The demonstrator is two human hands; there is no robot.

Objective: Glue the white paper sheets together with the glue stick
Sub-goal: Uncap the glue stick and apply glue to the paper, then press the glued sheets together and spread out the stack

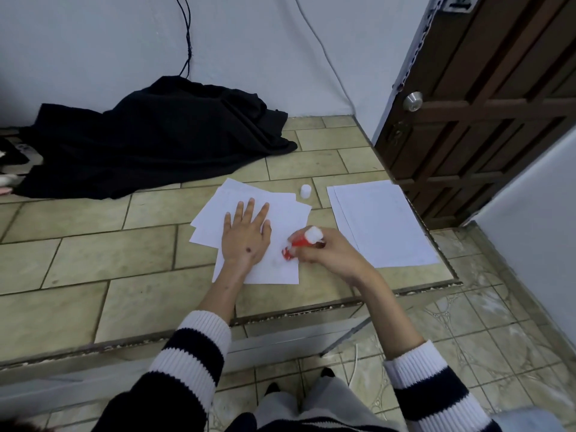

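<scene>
Head view looks down on a raised tiled platform [93, 251] where loose white paper sheets [280, 213] lie fanned over one another near the middle. On top of them the left hand [246, 236] is pressed flat, palm down, fingers spread apart and holding nothing. Just to its right, the right hand [327, 252] has its grip closed around a red glue stick [296, 244], which is tilted with its lower end touching the top sheet near that sheet's near right corner; the white upper end of the stick points up and to the right above the fingers. A small white cap [305, 191] stands upright on the tiles just beyond the far right edge of the fanned sheets, apart from both hands. Further right, a second neat stack of paper [383, 222] lies flat, well apart from the glue stick, close to the platform's right edge. On the far left a heap of black cloth [156, 135] rests against the pale wall [93, 42], with a dark cord [188, 35] hanging above it. A brown wooden door [498, 104] with a metal knob [412, 101] stands at the far right. Both forearms wear striped black and white sleeves [193, 350].
</scene>
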